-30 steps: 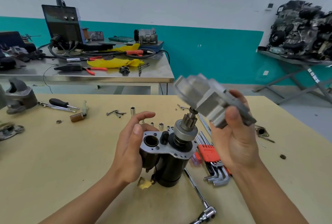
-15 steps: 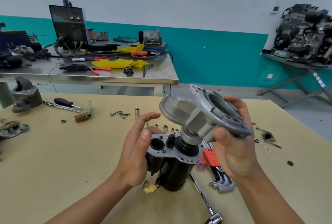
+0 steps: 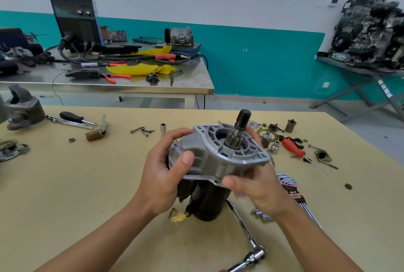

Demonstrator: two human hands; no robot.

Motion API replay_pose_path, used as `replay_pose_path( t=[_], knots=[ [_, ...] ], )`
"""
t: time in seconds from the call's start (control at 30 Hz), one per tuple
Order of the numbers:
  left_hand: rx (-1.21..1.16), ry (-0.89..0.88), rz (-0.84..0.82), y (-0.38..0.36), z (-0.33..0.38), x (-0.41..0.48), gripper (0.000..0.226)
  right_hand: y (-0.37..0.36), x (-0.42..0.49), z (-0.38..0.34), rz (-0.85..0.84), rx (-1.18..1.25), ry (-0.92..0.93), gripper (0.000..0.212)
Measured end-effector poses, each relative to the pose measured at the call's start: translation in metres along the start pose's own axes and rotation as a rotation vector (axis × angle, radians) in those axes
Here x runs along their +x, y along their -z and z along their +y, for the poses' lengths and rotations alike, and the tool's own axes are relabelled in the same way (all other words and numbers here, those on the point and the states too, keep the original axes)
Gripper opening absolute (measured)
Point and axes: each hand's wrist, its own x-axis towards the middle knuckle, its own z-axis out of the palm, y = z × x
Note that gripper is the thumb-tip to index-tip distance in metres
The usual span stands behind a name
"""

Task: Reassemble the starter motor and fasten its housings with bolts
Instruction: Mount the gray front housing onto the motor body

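- Starter motor [image 3: 209, 201] stands on end on the wooden table [image 3: 65, 206], dark body down, just in front of the person, between both hands.
- Silver nose housing [image 3: 218, 158] sits over the top of it, and the pinion gear [image 3: 232, 138] pokes up through its round opening.
- Left hand [image 3: 166, 175] is wrapped round the housing's left side, thumb pressed on its face. Right hand [image 3: 258, 186] grips the lower right flange, thumb along the edge.
- Looks like the seating step: housing on, no bolts in yet.
- Next move probably calls for a small twist to line up the bolt holes, then pressing the housing flush before reaching for the loose bolts [image 3: 142, 130] and the ratchet [image 3: 251, 250].
- Long axis runs near vertical, pinion end up and tipped slightly away.
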Motion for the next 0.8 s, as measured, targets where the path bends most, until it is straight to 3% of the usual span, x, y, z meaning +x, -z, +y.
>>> replay_pose_path(
  t=[0.27, 0.4, 0.57, 0.67, 0.8],
  knots=[
    [0.015, -0.024, -0.054, 0.002, -0.007, -0.001, 0.055, 0.016, -0.007, 0.003, -0.131, 0.117, -0.157, 0.103],
    [0.006, -0.038, -0.076, 0.008, -0.012, -0.003, 0.027, 0.009, -0.013, 0.016, -0.227, -0.120, -0.295, 0.083],
    [-0.004, -0.092, 0.034, 0.015, -0.020, -0.008, 0.040, -0.023, -0.008, 0.037, 0.005, -0.450, -0.181, 0.066],
    [0.021, -0.120, 0.099, 0.020, -0.023, -0.010, 0.060, -0.031, -0.004, 0.041, 0.060, -0.475, -0.180, 0.051],
    [-0.024, -0.072, 0.101, 0.019, -0.022, -0.003, 0.050, -0.036, -0.005, 0.038, 0.055, -0.355, -0.141, 0.035]
  ],
)
